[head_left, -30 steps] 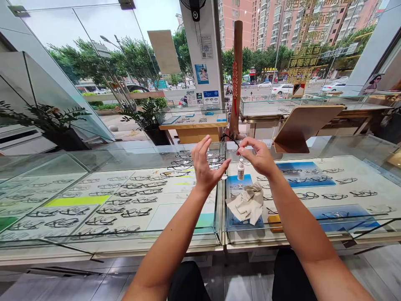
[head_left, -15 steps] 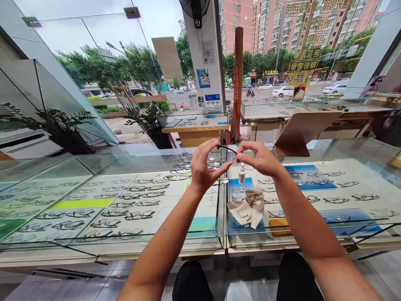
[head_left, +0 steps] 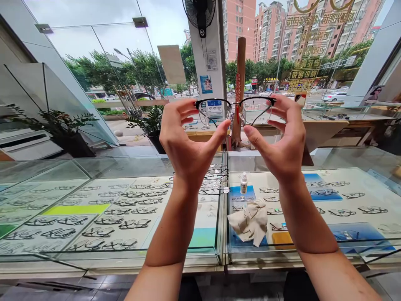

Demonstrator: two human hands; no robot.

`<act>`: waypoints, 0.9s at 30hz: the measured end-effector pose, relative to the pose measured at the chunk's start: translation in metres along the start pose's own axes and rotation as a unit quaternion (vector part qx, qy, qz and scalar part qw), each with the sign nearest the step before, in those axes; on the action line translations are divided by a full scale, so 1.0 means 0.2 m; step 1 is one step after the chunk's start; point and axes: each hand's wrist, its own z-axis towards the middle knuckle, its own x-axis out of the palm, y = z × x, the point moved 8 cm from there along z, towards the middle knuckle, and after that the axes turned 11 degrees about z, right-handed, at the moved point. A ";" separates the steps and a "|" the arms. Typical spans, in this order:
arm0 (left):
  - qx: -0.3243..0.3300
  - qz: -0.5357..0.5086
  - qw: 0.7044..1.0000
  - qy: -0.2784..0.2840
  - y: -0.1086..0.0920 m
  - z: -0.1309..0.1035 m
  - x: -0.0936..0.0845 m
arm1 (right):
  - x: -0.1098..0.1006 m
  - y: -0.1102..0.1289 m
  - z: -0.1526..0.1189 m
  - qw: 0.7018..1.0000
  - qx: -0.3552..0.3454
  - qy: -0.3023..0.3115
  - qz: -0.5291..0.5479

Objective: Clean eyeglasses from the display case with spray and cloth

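Note:
A pair of eyeglasses [head_left: 235, 103] with black upper rims and clear lenses is raised above the counter, its temples unfolded. My left hand [head_left: 191, 138] grips its left end, thumb near the lower rim and fingers behind. On the other side, my right hand [head_left: 280, 136] holds the right end the same way. Below them, a small white bottle [head_left: 243, 184] stands on the glass counter. A crumpled beige cloth [head_left: 249, 221] lies in front of the bottle.
Glass display cases [head_left: 125, 261] full of eyeglasses run across the front. Several frames are piled on the glass [head_left: 216, 179] left of the bottle. A tilted brown board [head_left: 326, 131] stands behind my right hand. Potted plants [head_left: 67, 129] and a pillar [head_left: 209, 46] stand farther back.
Both hands have lifted the eyeglasses higher and moved apart to the two ends of the frame. The glasses now face upright at eye level, and the view has tilted up slightly.

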 end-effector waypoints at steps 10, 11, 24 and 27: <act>-0.020 0.158 0.987 0.012 -0.02 0.02 -0.02 | -0.02 0.05 0.02 0.998 0.005 -0.040 -0.053; -0.020 0.163 0.986 0.016 -0.02 0.02 -0.02 | -0.03 0.06 0.02 0.997 0.008 -0.045 -0.056; -0.036 0.181 0.978 0.102 -0.01 0.02 -0.03 | -0.08 0.05 0.02 0.991 0.044 -0.015 -0.128; -0.042 0.167 0.978 0.121 0.00 0.03 -0.03 | -0.09 0.05 0.02 0.992 0.049 -0.012 -0.116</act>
